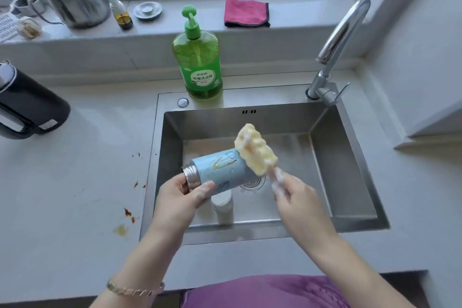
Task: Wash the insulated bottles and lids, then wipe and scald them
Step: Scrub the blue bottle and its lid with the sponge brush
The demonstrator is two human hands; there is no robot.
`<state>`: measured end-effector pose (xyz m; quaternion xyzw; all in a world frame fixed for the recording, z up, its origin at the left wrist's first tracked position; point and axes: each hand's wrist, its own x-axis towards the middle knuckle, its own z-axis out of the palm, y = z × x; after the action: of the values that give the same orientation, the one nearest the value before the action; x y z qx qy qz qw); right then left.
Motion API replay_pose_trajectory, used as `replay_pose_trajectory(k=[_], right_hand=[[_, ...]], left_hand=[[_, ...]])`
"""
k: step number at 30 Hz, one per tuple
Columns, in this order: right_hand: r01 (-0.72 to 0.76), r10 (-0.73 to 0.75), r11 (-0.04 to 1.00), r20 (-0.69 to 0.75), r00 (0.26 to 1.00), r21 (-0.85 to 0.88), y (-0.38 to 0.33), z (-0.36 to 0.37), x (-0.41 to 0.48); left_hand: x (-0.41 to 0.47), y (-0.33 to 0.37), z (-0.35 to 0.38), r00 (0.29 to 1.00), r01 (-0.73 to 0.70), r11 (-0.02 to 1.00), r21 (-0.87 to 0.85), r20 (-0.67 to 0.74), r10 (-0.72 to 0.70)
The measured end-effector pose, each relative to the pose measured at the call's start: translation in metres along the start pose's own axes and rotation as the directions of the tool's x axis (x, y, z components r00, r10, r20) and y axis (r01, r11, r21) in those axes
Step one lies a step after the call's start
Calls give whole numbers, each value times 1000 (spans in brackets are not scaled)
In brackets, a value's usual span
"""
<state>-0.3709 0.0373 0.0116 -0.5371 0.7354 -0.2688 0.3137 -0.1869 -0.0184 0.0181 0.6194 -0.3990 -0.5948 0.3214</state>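
One blue bottle and one white bottle are seen over the sink. The blue bottle is clamped at its neck by the left hand, lying almost level, mouth pointed left. A yellow sponge brush is gripped by the right hand and pressed on the bottle's base.

Stained grey countertop; black kettle, green detergent bottle.
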Motion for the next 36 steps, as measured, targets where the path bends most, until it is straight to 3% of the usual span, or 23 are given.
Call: replay_pose_trajectory(k=[4, 6, 8, 9, 10, 11, 13, 14, 16, 17, 19, 21, 22, 25, 27, 29, 30, 31, 34, 36], right_hand=[[286, -272, 935, 91, 958, -211, -9, 12, -20], [199, -195, 947, 43, 980, -252, 3, 0, -8], [8, -14, 980, -31, 999, -199, 21, -16, 4], [11, -23, 983, -61, 998, -186, 24, -17, 3], [105, -119, 971, -55, 991, -213, 20, -14, -1], [220, -221, 955, 15, 975, -198, 10, -9, -13], [293, -283, 943, 82, 956, -158, 0, -5, -28], [236, -230, 960, 55, 972, -149, 5, -11, -20], [-47, 42, 994, -45, 998, -101, 27, -25, 6], [-86, 81, 993, -61, 995, -86, 31, -28, 10], [108, -112, 991, -38, 993, -85, 19, -22, 0], [249, -248, 968, 86, 965, -10, 1, -14, -19], [203, -201, 979, 113, 973, -5, 4, -17, -16], [-121, 125, 989, 44, 991, -85, 30, -28, 16], [-24, 27, 999, 73, 997, -47, 20, -26, 9], [147, -161, 985, 189, 969, 86, -5, -21, -12], [160, -188, 979, 241, 952, 129, -10, -23, -17], [109, -144, 983, 248, 958, 149, -7, -27, -12], [-118, 112, 991, 97, 989, 62, 16, -35, 16], [-35, 36, 999, 44, 998, -15, 13, -30, 10]], left_hand=[[-8, -4, 27, 1000, 8, 1000, -17, 18, -8], [-11, -5, 29, 1000, 6, 999, -41, 3, -6], [-14, -5, 30, 1000, -26, 999, -28, -5, 26], [-14, -5, 30, 999, -37, 999, -24, -2, 37], [-14, -4, 31, 999, -41, 999, -19, 5, 41], [-15, -4, 33, 999, -38, 999, -17, 18, 38], [-18, -2, 34, 999, -30, 999, -32, 44, 31], [-18, -2, 34, 998, -40, 999, -28, 47, 42], [-17, -1, 31, 995, -90, 996, 13, 43, 89], [-16, 1, 31, 993, -114, 993, 33, 46, 112], [-13, 4, 30, 989, -145, 988, 61, 51, 142], [-14, 6, 31, 985, -166, 983, 80, 68, 161], [-15, 6, 31, 981, -183, 979, 94, 82, 175], [-16, 2, 30, 965, -259, 942, 211, 106, 242], [-13, -1, 30, 957, -287, 920, 267, 123, 263], [-10, -5, 29, 957, -287, 922, 260, 119, 264], [-10, -5, 27, 957, -287, 927, 243, 118, 265], [-10, -4, 26, 954, -295, 929, 222, 124, 273], [-9, -5, 21, 956, -289, 939, 185, 100, 274], [-7, -6, 19, 959, -283, 942, 183, 86, 271]])
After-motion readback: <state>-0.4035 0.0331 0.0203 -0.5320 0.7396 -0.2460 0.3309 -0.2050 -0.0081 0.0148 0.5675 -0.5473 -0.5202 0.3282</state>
